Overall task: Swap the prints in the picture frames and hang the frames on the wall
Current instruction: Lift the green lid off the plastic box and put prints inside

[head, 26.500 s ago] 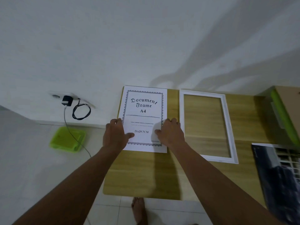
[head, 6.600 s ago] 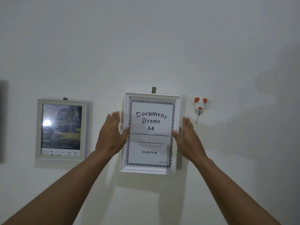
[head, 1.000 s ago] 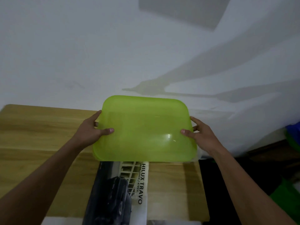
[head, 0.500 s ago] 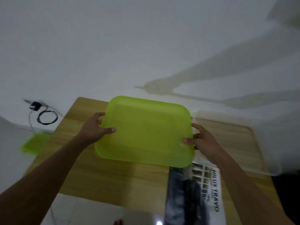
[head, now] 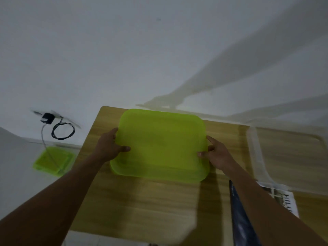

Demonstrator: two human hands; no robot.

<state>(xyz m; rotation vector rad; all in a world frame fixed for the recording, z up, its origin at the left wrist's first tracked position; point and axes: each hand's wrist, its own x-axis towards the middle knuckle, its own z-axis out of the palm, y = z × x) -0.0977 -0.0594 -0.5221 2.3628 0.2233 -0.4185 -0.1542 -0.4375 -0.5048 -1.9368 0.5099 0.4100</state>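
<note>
I count one translucent lime-green plastic tray [head: 161, 144], gripped at opposite edges by left hand [head: 109, 148] and right hand [head: 219, 156], thumbs on top. One dark glossy print [head: 241, 224] lies on the wooden table [head: 142, 201], partly under the right forearm. One smaller green tray [head: 53, 160] sits well left of the left hand.

Wooden table [head: 142, 206] with green lid [head: 159, 144], dark print [head: 241, 228], seemingly clear tub [head: 287, 157]

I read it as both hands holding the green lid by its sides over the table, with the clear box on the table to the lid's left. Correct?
One slip: the clear box is to the lid's right, not its left, as the head view shows. The rest holds: the left hand and right hand hold the green lid by its sides over the table.
</note>
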